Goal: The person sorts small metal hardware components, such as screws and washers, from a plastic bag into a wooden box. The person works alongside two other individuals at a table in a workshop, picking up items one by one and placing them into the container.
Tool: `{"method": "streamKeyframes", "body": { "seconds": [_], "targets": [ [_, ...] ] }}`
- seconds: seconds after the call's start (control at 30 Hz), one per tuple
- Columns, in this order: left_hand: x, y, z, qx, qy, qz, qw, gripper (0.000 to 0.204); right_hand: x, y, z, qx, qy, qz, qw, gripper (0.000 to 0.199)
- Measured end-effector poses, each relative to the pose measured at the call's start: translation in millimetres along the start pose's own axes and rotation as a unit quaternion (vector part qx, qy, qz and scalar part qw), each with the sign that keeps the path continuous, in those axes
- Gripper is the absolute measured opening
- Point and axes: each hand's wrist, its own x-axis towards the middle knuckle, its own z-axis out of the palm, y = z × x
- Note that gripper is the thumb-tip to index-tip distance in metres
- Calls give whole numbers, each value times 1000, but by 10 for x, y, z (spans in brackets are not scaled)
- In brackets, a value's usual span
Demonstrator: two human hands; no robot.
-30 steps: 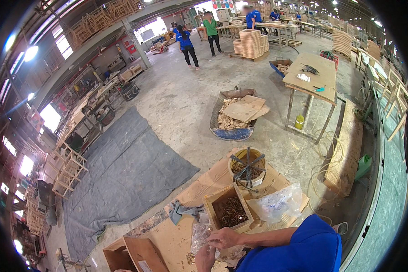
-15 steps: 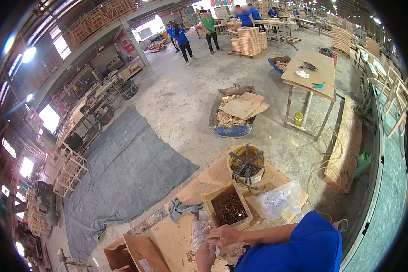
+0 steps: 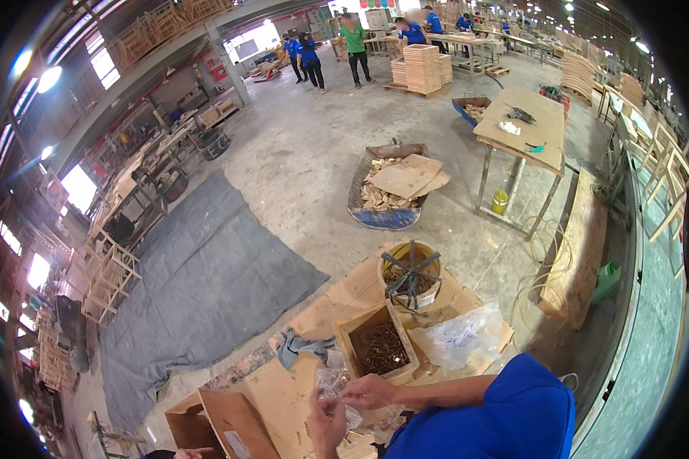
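Note:
A small clear plastic bag (image 3: pixel 331 381) is gripped between my two hands above the sheet-covered work surface. My right hand (image 3: pixel 369 392) reaches in from the right, its fingers closed on the bag. Just left of it and nearer, my left hand (image 3: pixel 327 422) pinches the bag's other side. What the bag holds is too small to make out. Beyond my hands stands a wooden box (image 3: pixel 375 342) of loose brown screws or bolts. A grey-blue cloth (image 3: pixel 298 349) lies left of the box.
A yellow bucket (image 3: pixel 429 300) of hardware with a black spoked piece on top stands behind the box, a large plastic bag (image 3: pixel 467 336) beside it. Another person's hand (image 3: pixel 195 453) is near a tilted wooden box (image 3: pixel 237 417). Farther off are a scrap-wood cart (image 3: pixel 386 219) and a table (image 3: pixel 513 145).
My hands have shifted left and slightly up with the small bag, and now sit a little farther apart. The other person's hand shows more beside the tilted box.

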Motion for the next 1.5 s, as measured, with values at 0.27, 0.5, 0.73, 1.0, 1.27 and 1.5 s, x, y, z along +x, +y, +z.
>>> {"method": "streamKeyframes", "body": {
  "seconds": [0.27, 0.5, 0.73, 1.0, 1.27, 1.5],
  "targets": [
    [-167, 2296, -501, 42, 131, 447, 884, 74, 7, 36, 41, -33, 13, -28, 999, 18],
    [-237, 3158, -843, 47, -15, 642, 765, 78, 6, 14, 27, -8, -4, -10, 1000, 17],
    [-210, 3240, -900, 22, 1, 668, 744, 79, 1, 47, 41, -38, -4, -26, 999, 19],
    [-265, 3033, -788, -37, 159, 680, 715, 84, -5, 61, 44, -53, -16, -10, 998, 20],
    [-105, 2053, -545, -102, 295, 435, 845, 83, 8, 20, 34, -11, -3, 7, 1000, 18],
    [-183, 821, 29, -49, 193, 135, 971, 65, 2, 8, -24, -16, -11, -17, 1000, 21]
  ]
}}
